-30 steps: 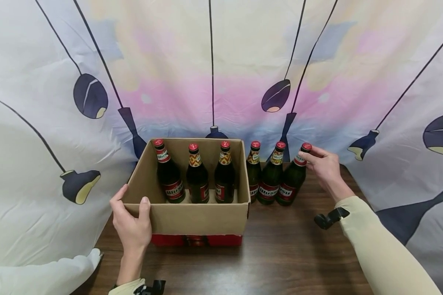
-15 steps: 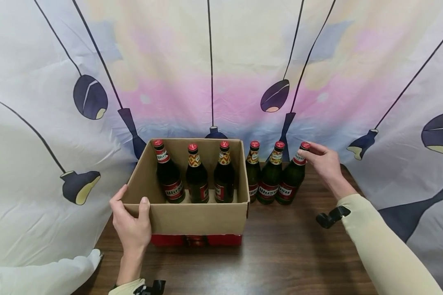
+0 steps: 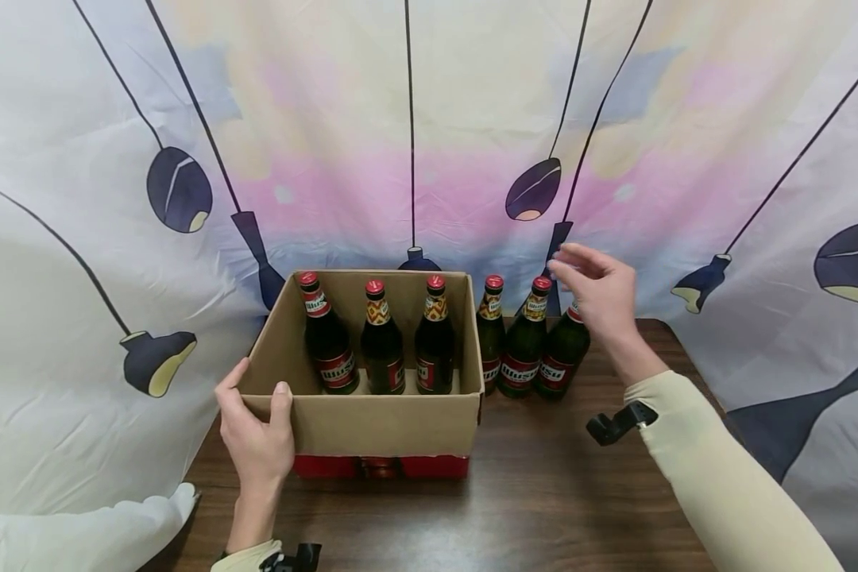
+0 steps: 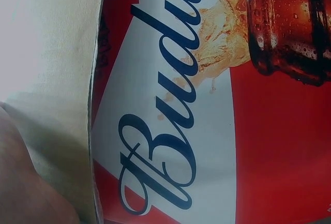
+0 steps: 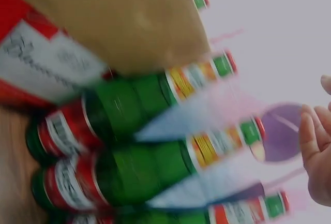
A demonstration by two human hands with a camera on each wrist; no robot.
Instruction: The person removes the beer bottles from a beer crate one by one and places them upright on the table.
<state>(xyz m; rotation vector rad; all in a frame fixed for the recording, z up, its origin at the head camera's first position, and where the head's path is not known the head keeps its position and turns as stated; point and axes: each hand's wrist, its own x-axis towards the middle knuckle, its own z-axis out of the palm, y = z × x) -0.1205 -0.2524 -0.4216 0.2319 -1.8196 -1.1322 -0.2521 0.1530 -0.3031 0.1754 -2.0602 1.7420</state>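
Observation:
My left hand grips the front left corner of an open cardboard box. Three green beer bottles with red caps stand inside, among them a left bottle. Right of the box, three more stand upright in a row on the table: a near-box bottle, a middle bottle and an outer bottle. My right hand is raised over the outer bottle, holding nothing, its fingers loosely bent; it hides that bottle's cap. In the right wrist view, the fingers are beyond the caps.
The box's lower side is red with printed lettering, under a folded-down brown flap. Behind the wooden table hangs a cloth backdrop with painted lamps. White cloth lies at the lower left.
My right hand has let go of the outer bottle's neck and moved up and left above it. The left hand, the box and the bottles have stayed in place.

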